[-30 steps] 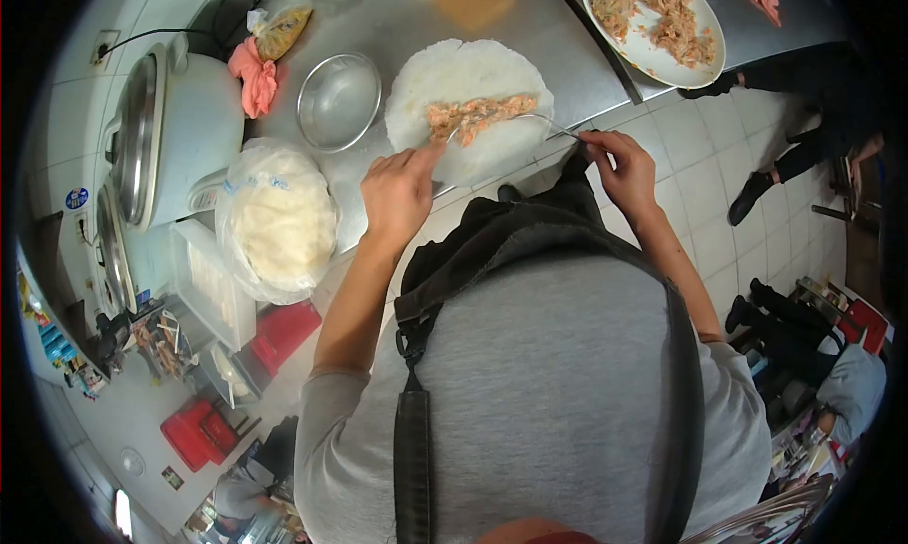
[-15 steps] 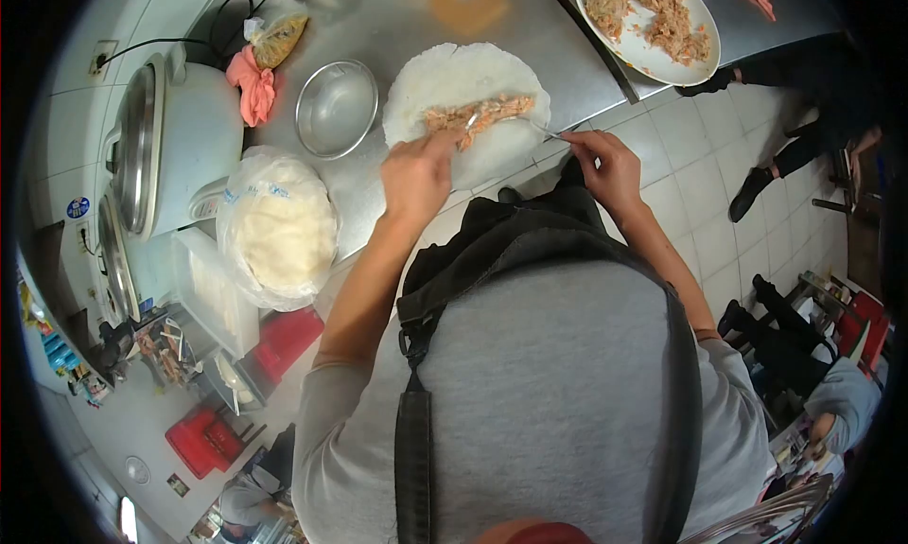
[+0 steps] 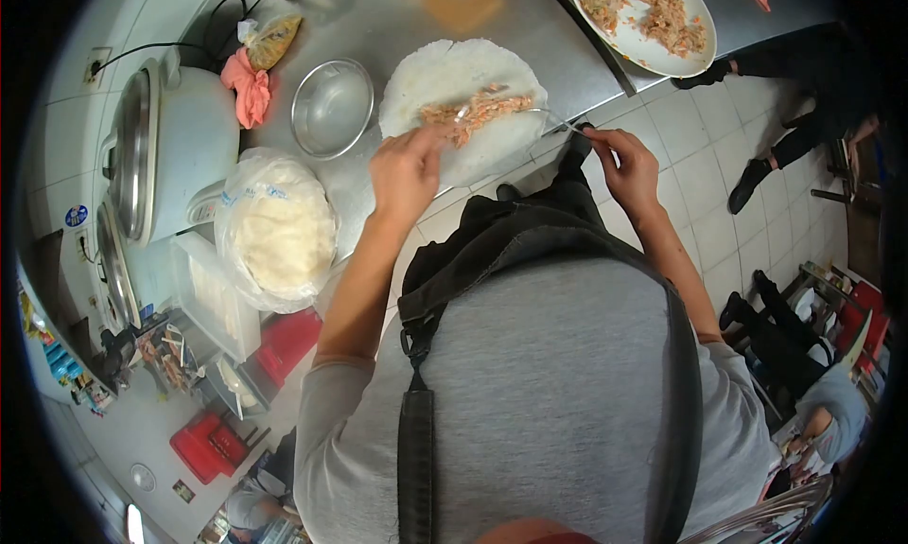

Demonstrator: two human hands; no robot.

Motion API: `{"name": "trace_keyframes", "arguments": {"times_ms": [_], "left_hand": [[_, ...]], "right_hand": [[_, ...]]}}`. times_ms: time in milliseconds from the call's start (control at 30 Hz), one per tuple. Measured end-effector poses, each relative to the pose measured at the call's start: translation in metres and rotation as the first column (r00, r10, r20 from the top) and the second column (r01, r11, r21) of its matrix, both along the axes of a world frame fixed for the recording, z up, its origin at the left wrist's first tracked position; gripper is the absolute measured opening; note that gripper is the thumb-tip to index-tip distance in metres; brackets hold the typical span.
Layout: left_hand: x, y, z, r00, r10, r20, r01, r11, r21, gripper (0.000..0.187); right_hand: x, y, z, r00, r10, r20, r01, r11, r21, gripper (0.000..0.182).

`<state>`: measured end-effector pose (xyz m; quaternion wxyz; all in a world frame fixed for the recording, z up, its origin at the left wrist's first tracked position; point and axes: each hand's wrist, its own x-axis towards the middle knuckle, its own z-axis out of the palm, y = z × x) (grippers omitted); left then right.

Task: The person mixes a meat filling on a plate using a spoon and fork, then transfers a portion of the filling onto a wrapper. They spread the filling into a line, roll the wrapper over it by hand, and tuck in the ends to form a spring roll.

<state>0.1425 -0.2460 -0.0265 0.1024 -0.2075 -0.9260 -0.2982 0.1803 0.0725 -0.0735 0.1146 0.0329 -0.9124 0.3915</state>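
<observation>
Your left hand (image 3: 407, 168) and right hand (image 3: 626, 166) have drifted slightly apart; right pinches a metal utensil (image 3: 565, 122), left's hold I can't tell. Orange filling (image 3: 484, 111) tops the white sheet (image 3: 454, 71) on the worktop (image 3: 388, 19).

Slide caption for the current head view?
Right hand holding a slim silver metal utensil, left hand beside orange-brown shredded filling on a round white sheet.
</observation>
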Motion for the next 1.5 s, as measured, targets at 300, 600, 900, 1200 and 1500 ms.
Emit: {"name": "trace_keyframes", "arguments": {"times_ms": [300,600,900,1200,1500], "left_hand": [[0.009,-0.023,-0.004,1.000,0.010,-0.020,-0.012,0.998,-0.060,0.029],[0.028,-0.058,0.039,0.994,0.109,0.007,-0.107,0.986,-0.127,0.025],[0.041,-0.061,0.021,0.999,-0.040,-0.024,0.033,0.971,-0.238,0.038],[0.035,-0.042,0.027,0.998,-0.057,-0.040,0.046,0.969,-0.242,0.039],[0.051,-0.072,0.028,0.999,0.025,0.032,-0.018,0.980,-0.197,0.035]], "right_hand": [[-0.008,-0.034,0.005,0.998,0.054,0.012,-0.054,0.998,0.019,0.020],[-0.010,-0.044,0.009,0.980,0.194,-0.035,-0.194,0.981,0.005,0.020],[-0.016,-0.032,0.007,0.987,0.156,-0.024,-0.155,0.987,0.034,0.017],[-0.019,-0.021,0.001,0.989,0.147,0.014,-0.146,0.988,-0.048,0.017],[-0.019,-0.014,0.004,0.986,0.164,0.038,-0.162,0.985,-0.061,0.018]]}}
